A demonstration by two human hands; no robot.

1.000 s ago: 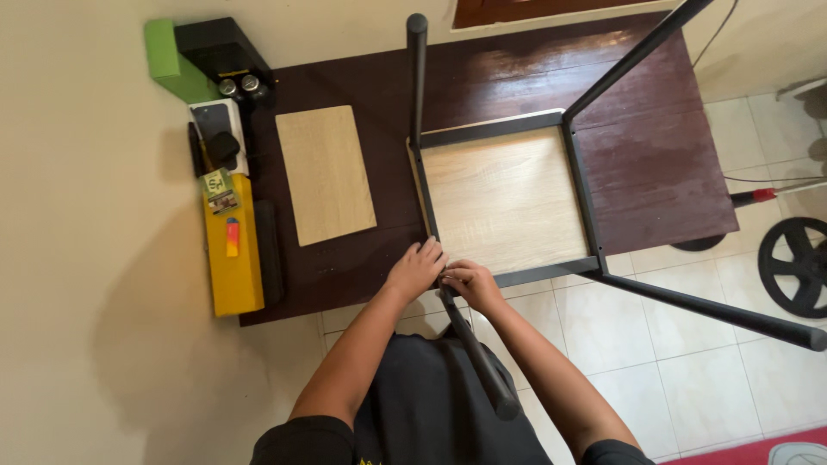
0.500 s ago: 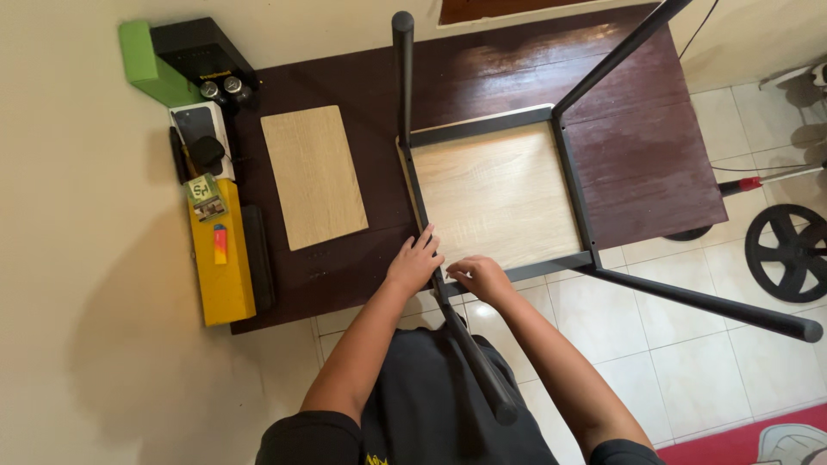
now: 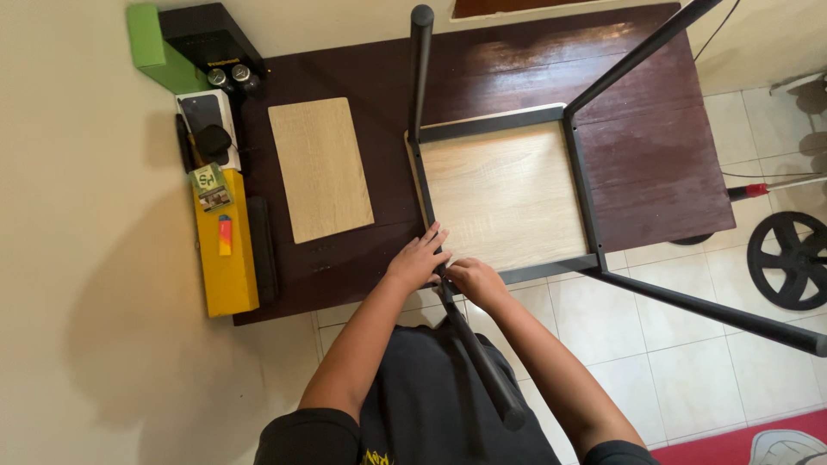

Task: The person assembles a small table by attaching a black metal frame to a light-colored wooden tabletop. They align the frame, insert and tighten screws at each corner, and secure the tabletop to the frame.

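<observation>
Stool (image 3: pixel 508 194): upturned on the table (image 3: pixel 655 155), seat down at the near edge, four black legs up. Judged stiff, fairly light, awkward by its splay; best held by the frame rails. Left hand (image 3: pixel 418 258) flat, fingers spread on the near-left frame corner. Right hand (image 3: pixel 472 280) curled closed at the near leg's base.

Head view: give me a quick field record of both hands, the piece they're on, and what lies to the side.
left hand: flat on the corner of the upturned black metal frame with light wood panel
right hand: closed at the same corner, at the base of the near black leg
support: dark brown wooden table
left of frame: loose light wood board
table's left edge: yellow box, green box
</observation>
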